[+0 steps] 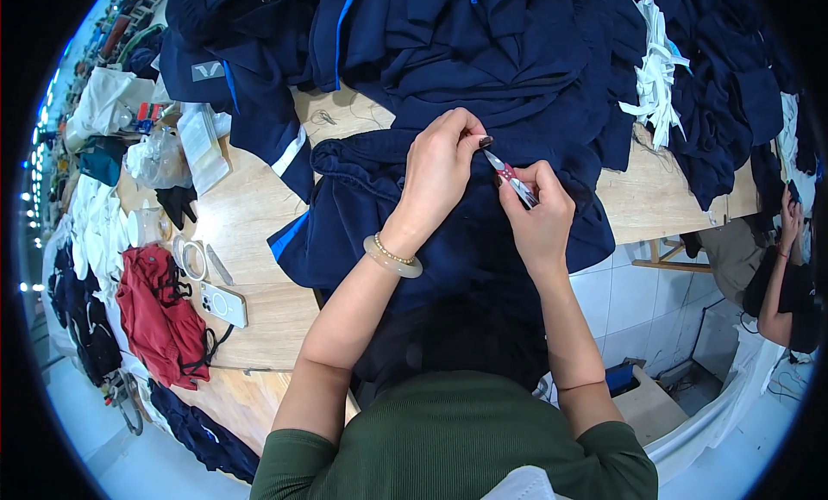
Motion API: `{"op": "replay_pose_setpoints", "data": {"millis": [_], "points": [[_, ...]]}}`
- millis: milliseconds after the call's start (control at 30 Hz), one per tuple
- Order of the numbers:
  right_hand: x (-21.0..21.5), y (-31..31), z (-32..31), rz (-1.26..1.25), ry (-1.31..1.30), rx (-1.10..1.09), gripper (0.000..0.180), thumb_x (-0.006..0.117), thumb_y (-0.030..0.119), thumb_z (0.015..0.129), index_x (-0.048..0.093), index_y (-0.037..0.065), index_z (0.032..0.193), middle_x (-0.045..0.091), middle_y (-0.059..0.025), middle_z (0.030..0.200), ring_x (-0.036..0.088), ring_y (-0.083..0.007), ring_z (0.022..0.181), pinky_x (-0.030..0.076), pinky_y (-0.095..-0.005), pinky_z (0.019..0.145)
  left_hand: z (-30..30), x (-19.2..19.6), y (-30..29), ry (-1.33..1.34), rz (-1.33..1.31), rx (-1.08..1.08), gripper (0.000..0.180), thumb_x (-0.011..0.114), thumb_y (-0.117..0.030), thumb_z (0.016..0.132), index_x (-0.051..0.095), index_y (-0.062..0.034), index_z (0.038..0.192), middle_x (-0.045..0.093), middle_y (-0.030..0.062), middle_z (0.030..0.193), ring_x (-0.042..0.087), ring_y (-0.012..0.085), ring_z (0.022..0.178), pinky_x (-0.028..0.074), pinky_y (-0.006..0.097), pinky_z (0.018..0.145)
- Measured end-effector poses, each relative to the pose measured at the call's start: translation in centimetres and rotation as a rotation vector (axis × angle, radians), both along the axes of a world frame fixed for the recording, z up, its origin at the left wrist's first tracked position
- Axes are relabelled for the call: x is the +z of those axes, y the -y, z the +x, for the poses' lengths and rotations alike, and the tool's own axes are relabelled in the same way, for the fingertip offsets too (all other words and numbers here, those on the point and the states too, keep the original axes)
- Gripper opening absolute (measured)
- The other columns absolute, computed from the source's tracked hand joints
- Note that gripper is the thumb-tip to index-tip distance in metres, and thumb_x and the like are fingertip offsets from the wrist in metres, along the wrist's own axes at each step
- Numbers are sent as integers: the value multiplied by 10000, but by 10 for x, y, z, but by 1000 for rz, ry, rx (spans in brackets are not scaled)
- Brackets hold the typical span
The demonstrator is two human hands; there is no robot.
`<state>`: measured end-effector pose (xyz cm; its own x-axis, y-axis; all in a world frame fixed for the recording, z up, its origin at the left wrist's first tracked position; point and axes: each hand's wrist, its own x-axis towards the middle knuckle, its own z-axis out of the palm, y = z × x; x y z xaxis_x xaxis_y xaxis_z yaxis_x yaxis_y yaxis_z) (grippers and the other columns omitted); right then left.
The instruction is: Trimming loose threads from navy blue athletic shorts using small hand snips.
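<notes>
A navy garment (345,228) with a gathered, waistband-like edge lies in front of me. My left hand (440,172) is over that edge, its thumb and forefinger pinched together; whatever sits between them is too small to make out. Held in my right hand (543,215) is a small pair of thread snips (503,168) with pink-red and pale handles. The pointed blades tilt up and to the left, and the tips come close to the left fingertips. A pale bangle and a beaded bracelet circle my left wrist.
Navy garments (483,60) pile up at the far side, with white strips (657,78) on them at right. On the table's left are a phone (224,304), a tape roll (191,260), a red bag (159,315) and plastic bags (158,159). Another person's arm (780,259) shows at far right.
</notes>
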<state>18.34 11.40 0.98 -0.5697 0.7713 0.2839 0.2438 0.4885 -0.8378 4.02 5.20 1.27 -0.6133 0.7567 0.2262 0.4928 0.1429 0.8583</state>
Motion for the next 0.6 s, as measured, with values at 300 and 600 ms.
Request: {"op": "replay_pose_setpoints", "data": {"millis": [300,600], "points": [[23,-8,13,-441,-355,-49,154,650,33,901,557,0,1019,629,-30,835,521,-49,688,426,-198,623,-61,12,74,-88,247,550,244,510,-184,997,612,1,875,589,56,705,509,117,631,406,271,579],[3,-17,-40,-818,-468,371,136,421,181,1037,439,62,1102,626,-238,1168,613,-264,1120,521,-355,900,-71,-12,132,283,-242,208,585,613,26,740,518,-58,1311,609,130,1116,566,199,986,426,281,930]]}}
